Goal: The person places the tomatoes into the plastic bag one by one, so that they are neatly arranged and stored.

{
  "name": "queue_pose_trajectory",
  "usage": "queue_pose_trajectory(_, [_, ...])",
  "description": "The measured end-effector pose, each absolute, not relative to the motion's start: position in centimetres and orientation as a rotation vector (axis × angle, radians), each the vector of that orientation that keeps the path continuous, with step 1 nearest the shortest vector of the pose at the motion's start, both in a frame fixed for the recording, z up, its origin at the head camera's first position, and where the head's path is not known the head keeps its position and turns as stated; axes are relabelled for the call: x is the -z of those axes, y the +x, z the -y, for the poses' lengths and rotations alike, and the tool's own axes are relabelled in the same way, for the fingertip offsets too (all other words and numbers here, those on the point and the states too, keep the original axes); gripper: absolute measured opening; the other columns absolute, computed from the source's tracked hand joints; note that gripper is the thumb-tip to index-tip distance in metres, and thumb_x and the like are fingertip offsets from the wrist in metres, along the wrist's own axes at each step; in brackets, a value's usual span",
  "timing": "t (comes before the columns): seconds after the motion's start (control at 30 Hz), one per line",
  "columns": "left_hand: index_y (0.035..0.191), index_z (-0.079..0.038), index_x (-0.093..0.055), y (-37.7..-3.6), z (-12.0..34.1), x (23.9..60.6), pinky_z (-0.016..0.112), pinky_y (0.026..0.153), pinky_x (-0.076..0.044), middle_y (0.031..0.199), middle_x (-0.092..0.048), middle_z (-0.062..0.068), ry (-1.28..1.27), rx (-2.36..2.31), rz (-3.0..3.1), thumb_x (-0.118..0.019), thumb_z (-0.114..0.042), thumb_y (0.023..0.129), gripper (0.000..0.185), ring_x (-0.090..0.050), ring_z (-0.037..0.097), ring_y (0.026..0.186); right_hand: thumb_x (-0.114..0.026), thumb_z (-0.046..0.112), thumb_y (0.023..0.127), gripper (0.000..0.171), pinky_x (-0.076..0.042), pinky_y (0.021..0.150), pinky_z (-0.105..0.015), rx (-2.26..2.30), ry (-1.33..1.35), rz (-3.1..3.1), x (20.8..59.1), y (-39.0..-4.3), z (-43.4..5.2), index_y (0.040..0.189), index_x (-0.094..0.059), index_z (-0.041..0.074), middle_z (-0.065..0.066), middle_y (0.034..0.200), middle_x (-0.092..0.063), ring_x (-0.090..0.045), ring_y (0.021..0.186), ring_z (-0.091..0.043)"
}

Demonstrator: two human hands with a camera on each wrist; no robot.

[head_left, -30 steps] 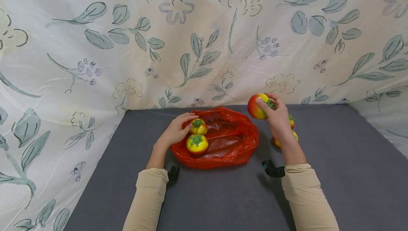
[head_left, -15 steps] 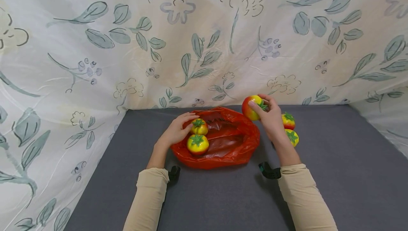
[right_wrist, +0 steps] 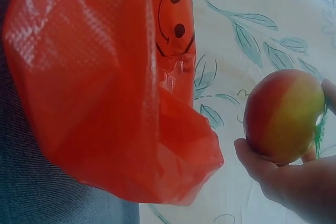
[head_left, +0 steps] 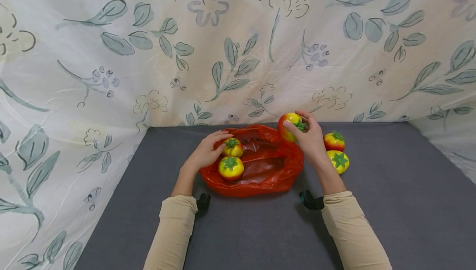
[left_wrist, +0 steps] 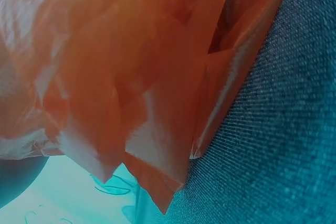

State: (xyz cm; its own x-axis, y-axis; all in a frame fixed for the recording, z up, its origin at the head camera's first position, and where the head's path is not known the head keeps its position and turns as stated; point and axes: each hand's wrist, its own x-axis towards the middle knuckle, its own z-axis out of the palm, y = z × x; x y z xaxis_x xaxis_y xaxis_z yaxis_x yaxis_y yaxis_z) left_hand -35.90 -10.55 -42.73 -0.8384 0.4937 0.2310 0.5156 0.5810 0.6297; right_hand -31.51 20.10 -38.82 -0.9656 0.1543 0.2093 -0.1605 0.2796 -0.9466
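Behind grey table (head_left: 260, 228) hangs floral cloth (head_left: 238, 46).

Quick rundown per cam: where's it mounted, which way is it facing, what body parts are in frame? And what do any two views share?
Head: worn on the head, faces forward and down at the table; shows both sleeves, left hand on the bag, right hand holding a tomato.
Left wrist: sits low by the table, faces the bag's crumpled side; no body part shows.
Right wrist: looks past the bag at the tomato; fingers show.
Shared: all three see the bag; head and right wrist share the tomato.
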Motion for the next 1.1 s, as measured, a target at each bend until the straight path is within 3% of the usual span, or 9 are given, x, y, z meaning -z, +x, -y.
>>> queue_pose_trajectory(0.53, [0.133, -0.008, -0.056, -36.0, 10.5, 42.6, 0.054, 0.109, -0.023, 0.144, -0.043, 0.014, -0.907, 1.126, 2.747, -0.055, -0.006, 0.095, 0.038, -0.028, 0.032, 0.137, -0.065, 0.045, 0.088, 0.069, -0.046, 0.090, -0.038, -1.726, 0.018, 2.374, 39.2, -31.7, -19.4, 0.142, -0.036, 0.015, -0.012, 0.134, -0.041, -0.046, 0.110, -0.028])
queue_pose_trajectory(1.1, [0.133, -0.008, -0.056, -35.9, 10.4, 42.8, 0.054, 0.108, -0.023, 0.143, -0.043, 0.015, -0.897, 1.114, 2.751, -0.054, -0.006, 0.095, 0.039, -0.028, 0.033, 0.137, -0.066, 0.047, 0.086, 0.072, -0.047, 0.090, -0.042, -1.702, 0.093, 2.427, 40.1, -31.8, -18.4, 0.142, -0.036, 0.013, -0.013, 0.133, -0.043, -0.048, 0.109, -0.030])
